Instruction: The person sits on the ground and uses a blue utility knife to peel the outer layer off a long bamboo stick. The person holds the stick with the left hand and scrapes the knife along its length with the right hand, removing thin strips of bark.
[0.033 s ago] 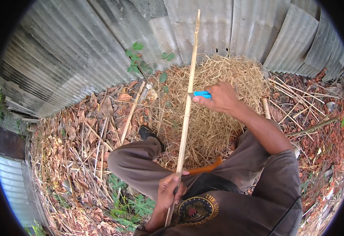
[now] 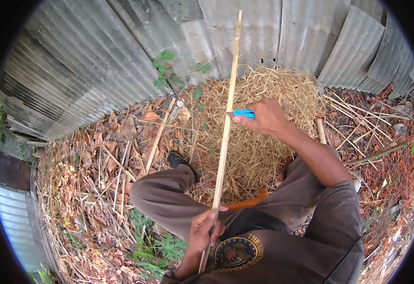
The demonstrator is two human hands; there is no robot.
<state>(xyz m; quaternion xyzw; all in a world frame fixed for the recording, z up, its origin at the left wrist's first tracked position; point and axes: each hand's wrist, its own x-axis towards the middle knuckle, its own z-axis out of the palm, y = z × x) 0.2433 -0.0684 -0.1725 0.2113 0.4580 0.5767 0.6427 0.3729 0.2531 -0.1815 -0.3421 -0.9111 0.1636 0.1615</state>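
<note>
1. A corrugated metal fence [image 2: 98,71] curves across the back, with a small green-leaved plant [image 2: 174,75] growing at its foot.
2. A heap of dry straw [image 2: 263,151] lies on the ground before the seated person, ringed by brown dead leaves [image 2: 93,165] and thin loose sticks [image 2: 358,113].
3. A long pale bamboo stick [image 2: 226,137] runs from the person's lap up past the fence, slightly tilted.
4. The left hand [image 2: 204,232] is closed round the lower part of the stick, thumb on top, just above the lap.
5. The right hand [image 2: 266,116] is closed on a blue-handled knife [image 2: 242,113], whose blade end meets the stick about halfway up.
6. An orange curved handle [image 2: 249,201] lies between the legs, beside the stick.
7. Doing this well probably means a firm lower grip, a shallow blade angle and strokes away from the body.
8. No package or sign shows; only a round badge [image 2: 235,255] on the shirt.
</note>
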